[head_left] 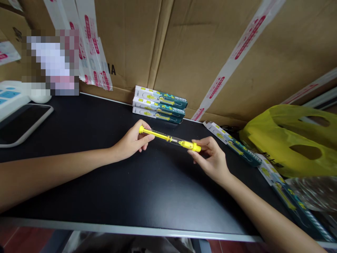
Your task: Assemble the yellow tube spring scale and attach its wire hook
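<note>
A clear tube with yellow ends and yellow parts inside (170, 139) is held above the black table, its right end a little nearer to me. My left hand (133, 140) pinches the tube's left end between thumb and fingers. The yellow cap at the right end is gripped by my right hand (212, 157), thumb below and fingers above. Behind the tube, several narrow printed boxes (159, 105) are stacked against the cardboard.
The black table (126, 196) has a light front edge. At right lie two more printed boxes (234, 144), (292, 196) beside a yellow plastic bag (279, 140). A phone-like device (23, 123) and a white appliance (12, 93) are at left. Taped cardboard (200, 45) stands behind.
</note>
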`<state>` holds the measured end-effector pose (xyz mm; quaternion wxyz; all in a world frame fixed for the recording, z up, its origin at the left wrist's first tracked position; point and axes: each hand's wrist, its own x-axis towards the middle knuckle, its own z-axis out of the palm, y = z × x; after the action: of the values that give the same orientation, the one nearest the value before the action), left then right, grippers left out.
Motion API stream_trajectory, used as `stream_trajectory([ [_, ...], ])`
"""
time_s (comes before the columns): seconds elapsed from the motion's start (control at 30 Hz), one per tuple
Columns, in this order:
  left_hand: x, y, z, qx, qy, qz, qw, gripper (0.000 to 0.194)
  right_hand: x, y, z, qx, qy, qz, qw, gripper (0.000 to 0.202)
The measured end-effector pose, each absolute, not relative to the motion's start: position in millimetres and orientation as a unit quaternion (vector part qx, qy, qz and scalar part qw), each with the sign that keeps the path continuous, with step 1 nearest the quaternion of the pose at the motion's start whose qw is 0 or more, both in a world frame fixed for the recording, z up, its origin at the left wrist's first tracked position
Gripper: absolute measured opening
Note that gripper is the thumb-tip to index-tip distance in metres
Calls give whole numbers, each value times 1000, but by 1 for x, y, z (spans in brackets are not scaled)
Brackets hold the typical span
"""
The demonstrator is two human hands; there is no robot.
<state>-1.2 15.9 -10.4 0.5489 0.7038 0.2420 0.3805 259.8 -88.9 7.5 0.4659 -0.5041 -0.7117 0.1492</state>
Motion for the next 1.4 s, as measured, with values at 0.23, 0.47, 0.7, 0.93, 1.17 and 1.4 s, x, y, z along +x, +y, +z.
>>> stream_trajectory([
  [0.23,-1,16,-9,702,235,381,554,21,265,-89,7,-531,-720,113,432,26],
  [0.47,0,16,-10,704,237,383,549,20,264,-85,15,-487,-753,23,442,19],
  [0.7,-1,15,-8,708,241,382,543,20,262,-84,17,-459,-767,4,448,14],
  [0.93,-1,14,-10,706,243,383,544,20,259,-86,13,-480,-751,57,450,16],
  [1.17,0,16,-9,706,237,385,546,20,260,-88,8,-489,-739,107,451,20],
  [1.4,0,15,-9,706,234,384,547,20,263,-88,5,-499,-735,127,441,20],
])
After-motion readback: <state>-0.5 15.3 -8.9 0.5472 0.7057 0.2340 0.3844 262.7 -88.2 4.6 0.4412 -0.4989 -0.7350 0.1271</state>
